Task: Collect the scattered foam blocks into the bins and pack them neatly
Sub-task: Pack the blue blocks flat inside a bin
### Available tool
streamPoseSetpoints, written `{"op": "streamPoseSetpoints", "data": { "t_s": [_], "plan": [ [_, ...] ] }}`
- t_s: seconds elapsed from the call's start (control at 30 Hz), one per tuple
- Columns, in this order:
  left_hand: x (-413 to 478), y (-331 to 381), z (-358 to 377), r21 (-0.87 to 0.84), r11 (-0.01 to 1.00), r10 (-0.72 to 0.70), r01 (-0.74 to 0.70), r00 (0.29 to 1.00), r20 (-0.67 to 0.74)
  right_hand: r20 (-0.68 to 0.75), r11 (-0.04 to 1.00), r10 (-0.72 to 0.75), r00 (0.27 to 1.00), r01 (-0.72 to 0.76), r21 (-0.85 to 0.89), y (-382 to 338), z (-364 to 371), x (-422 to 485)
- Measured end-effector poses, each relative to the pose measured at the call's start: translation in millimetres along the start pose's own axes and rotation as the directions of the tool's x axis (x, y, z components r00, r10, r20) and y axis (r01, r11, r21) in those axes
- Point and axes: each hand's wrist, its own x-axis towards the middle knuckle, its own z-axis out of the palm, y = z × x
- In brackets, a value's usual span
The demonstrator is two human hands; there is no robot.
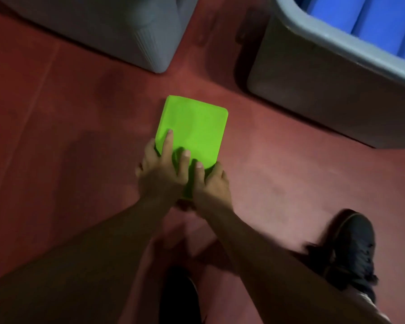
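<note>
As the left hand point(159, 170) and right hand point(212, 183) are clutching its near edge, the flat lime-green foam block point(194, 126), likely light and squashy, is sitting low near a grey plastic bin point(313, 94).

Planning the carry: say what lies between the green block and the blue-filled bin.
Nothing but bare red floor separates the green block from the bin, as the head view shows.

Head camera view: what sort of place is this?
Probably a gym or studio storage corner: a red matted floor, a gray bin packed with blue foam blocks, and a green foam block.
</note>
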Motion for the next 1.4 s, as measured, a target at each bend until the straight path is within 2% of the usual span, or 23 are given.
{"op": "streamPoseSetpoints", "data": {
  "t_s": [0.1, 0.33, 0.43, 0.53, 0.73, 0.8, 0.9, 1.0, 1.07, 1.13, 1.17, 1.27, 1.4],
  "plan": [
    [-3.5, -3.2, -8.3, -0.167, 0.983, 0.066, -0.077, 0.995, -0.072, -0.038, 0.989, -0.039, 0.999, 0.044, 0.144, 4.7, 1.0, -9.8],
    [0.5, 33.3, -97.3, -0.177, 0.969, 0.145, -0.171, 0.978, -0.153, -0.138, 0.909, -0.211, 0.968, 0.246, 0.335, -47.5, -42.7, -44.8],
    [0.0, 66.0, -141.1, -0.185, 0.957, 0.179, -0.225, 0.955, -0.236, -0.205, 0.868, -0.268, 0.941, 0.329, 0.372, -83.9, -77.4, -62.3],
    [2.7, 104.7, -179.0, -0.191, 0.947, 0.214, -0.259, 0.951, -0.224, -0.272, 0.841, -0.291, 0.917, 0.381, 0.383, -113.4, -122.2, -77.1],
    [18.6, 222.6, -214.4, -0.262, 0.919, 0.272, -0.294, 0.955, -0.117, -0.438, 0.803, -0.298, 0.848, 0.471, 0.364, -137.4, -237.2, -91.2],
    [13.9, 280.4, -215.9, -0.359, 0.887, 0.288, -0.289, 0.956, -0.058, -0.552, 0.802, -0.269, 0.789, 0.5, 0.325, -134.0, -288.0, -92.5],
    [-3.5, 365.1, -209.9, -0.484, 0.852, 0.297, -0.201, 0.946, 0.13, -0.719, 0.792, -0.195, 0.668, 0.539, 0.286, -120.9, -360.5, -94.5],
    [-20.7, 435.0, -198.7, -0.546, 0.821, 0.381, -0.169, 0.874, 0.303, -0.813, 0.768, -0.051, 0.579, 0.543, 0.339, -104.6, -420.6, -94.5],
    [-34.8, 470.6, -193.1, -0.583, 0.802, 0.431, -0.129, 0.8, 0.416, -0.83, 0.772, 0.03, 0.557, 0.514, 0.373, -94.1, -450.9, -92.7],
    [-49.2, 497.6, -185.4, -0.562, 0.819, 0.454, -0.115, 0.729, 0.512, -0.814, 0.805, 0.051, 0.579, 0.458, 0.376, -84.3, -474.5, -87.9],
    [-54.6, 506.8, -178.1, -0.542, 0.833, 0.444, -0.109, 0.715, 0.539, -0.798, 0.824, 0.054, 0.6, 0.425, 0.375, -79.8, -484.0, -84.8],
    [-57.8, 527.0, -154.6, -0.468, 0.879, 0.375, -0.09, 0.739, 0.56, -0.748, 0.865, 0.057, 0.661, 0.341, 0.368, -65.9, -504.8, -69.9],
    [-47.3, 546.5, -128.8, -0.368, 0.926, 0.294, -0.086, 0.775, 0.559, -0.601, 0.898, 0.085, 0.794, 0.2, 0.391, -53.9, -523.3, -38.0]
  ]
}}
